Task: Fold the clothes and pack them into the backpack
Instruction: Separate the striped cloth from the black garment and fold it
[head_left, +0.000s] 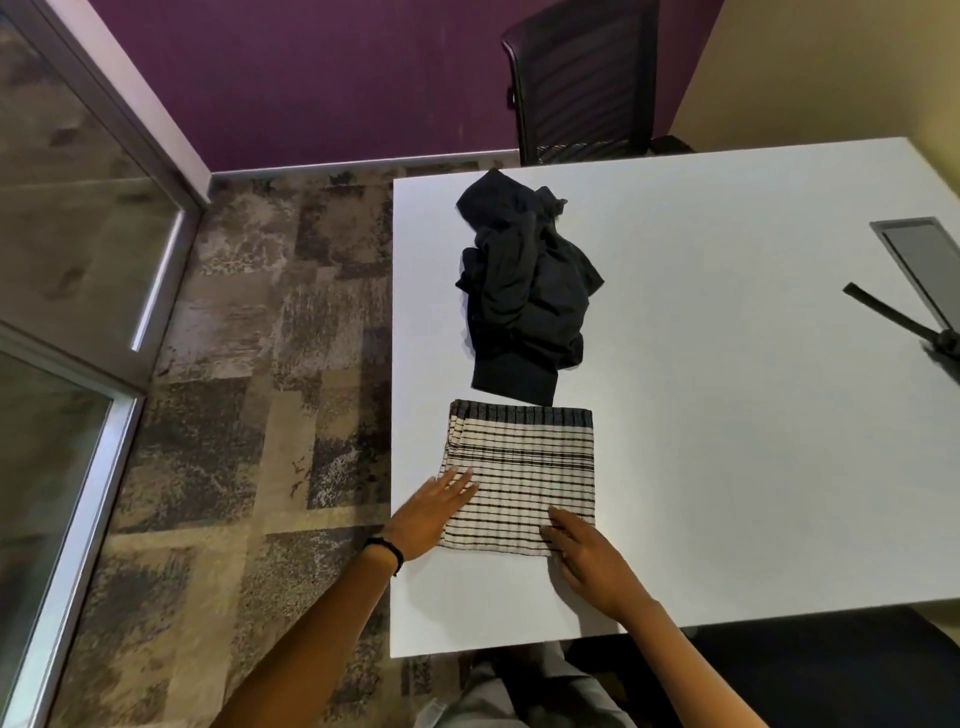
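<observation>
Folded cream striped garment (519, 478) flat at near table edge, crumpled black garment (524, 291) just beyond

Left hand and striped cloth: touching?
Touching. The head view shows the left hand lying flat, with its fingers on the striped cloth at its left edge.

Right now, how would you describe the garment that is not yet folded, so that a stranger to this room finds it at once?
Look at the white table, along its left edge. Beyond the folded striped cloth lies the black garment, nearer the black chair. It alone is plain black and crumpled in a heap.
</observation>
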